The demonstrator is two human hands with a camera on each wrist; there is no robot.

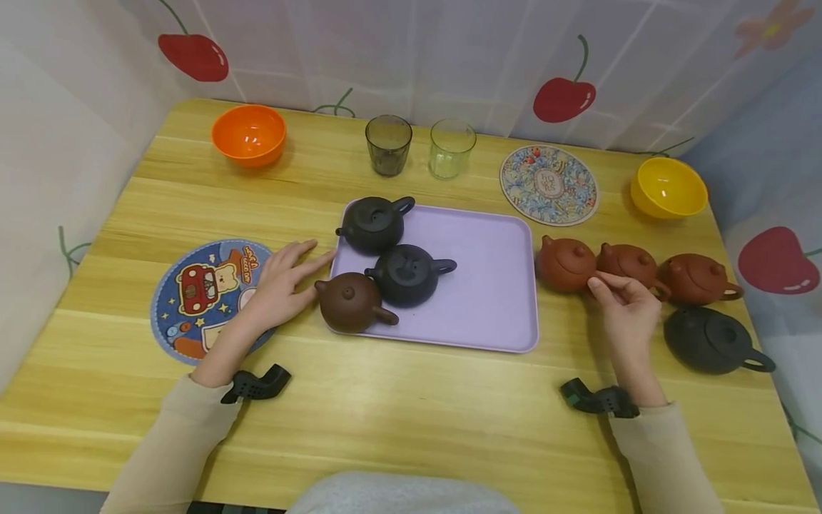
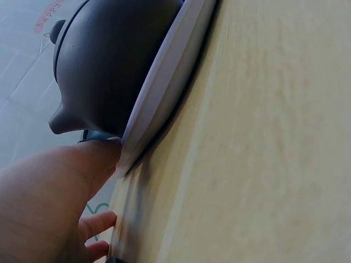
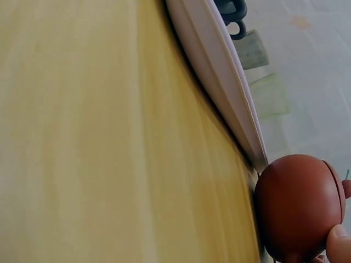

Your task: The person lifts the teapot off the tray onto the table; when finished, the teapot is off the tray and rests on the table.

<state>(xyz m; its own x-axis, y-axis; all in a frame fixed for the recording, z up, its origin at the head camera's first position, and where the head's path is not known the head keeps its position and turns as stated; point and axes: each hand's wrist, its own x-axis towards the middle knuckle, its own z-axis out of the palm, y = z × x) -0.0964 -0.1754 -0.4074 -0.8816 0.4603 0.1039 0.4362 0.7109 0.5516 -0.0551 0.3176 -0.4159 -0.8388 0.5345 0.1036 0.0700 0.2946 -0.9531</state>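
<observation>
My right hand (image 1: 626,314) pinches the handle side of a reddish-brown clay teapot (image 1: 565,263) just right of the lilac tray (image 1: 475,285); the handle is hidden behind the fingers. In the right wrist view the thumb lies against the body of this teapot (image 3: 299,205). My left hand (image 1: 282,289) rests its fingertips at the tray's left rim, fingers spread and fairly straight. Close to them, a dark brown teapot (image 1: 349,305) stands at the tray's front left corner. Two black teapots, one at the back (image 1: 372,227) and another in front (image 1: 407,275), stand beside it.
Two more reddish teapots (image 1: 626,260) (image 1: 696,278) and a dark grey teapot (image 1: 709,339) stand at right. Behind are an orange bowl (image 1: 249,139), two glasses (image 1: 388,150) (image 1: 449,153), a patterned round mat (image 1: 549,184) and a yellow bowl (image 1: 668,189). A blue mat (image 1: 193,314) lies under the left forearm.
</observation>
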